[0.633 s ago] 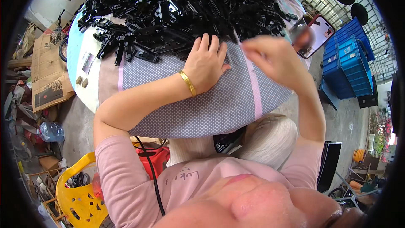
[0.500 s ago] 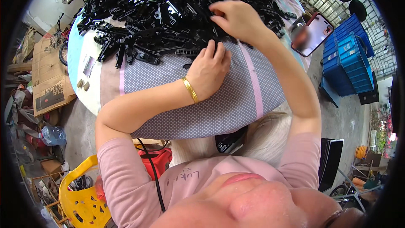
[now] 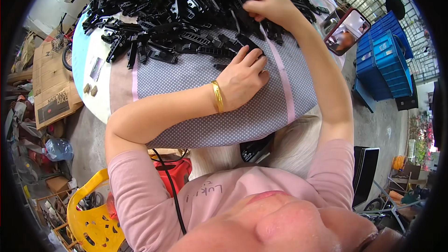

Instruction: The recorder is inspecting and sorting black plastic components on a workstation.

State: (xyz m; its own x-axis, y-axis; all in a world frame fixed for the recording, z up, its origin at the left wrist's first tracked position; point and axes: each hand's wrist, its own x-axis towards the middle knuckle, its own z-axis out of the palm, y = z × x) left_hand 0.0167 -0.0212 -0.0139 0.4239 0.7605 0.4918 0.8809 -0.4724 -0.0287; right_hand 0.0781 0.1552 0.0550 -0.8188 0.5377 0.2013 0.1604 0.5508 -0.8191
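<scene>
A large heap of black plastic parts (image 3: 186, 9), many long with slotted, ladder-like sides, covers the far part of the round table (image 3: 200, 128). My left hand (image 3: 242, 79), with a gold bracelet (image 3: 217, 96) at its wrist, rests at the heap's near edge. Its fingers curl over a black plastic part (image 3: 253, 46) and hold it against the cloth. Above and to the right, my right hand (image 3: 273, 7) hovers over the heap, thumb and forefinger bent toward each other. Something dark and blurred shows at those fingertips; its kind cannot be made out.
A phone (image 3: 347, 31) leans at the table's right edge. Blue plastic crates (image 3: 385, 63) stand beyond it. On the left are a cardboard box (image 3: 53, 86) and a yellow chair (image 3: 95, 219). Two small brown pieces (image 3: 91, 89) lie at the table's left side.
My right hand has moved up and slightly right over the heap. My left hand has shifted a little right and down, and several black parts near its fingers lie differently.
</scene>
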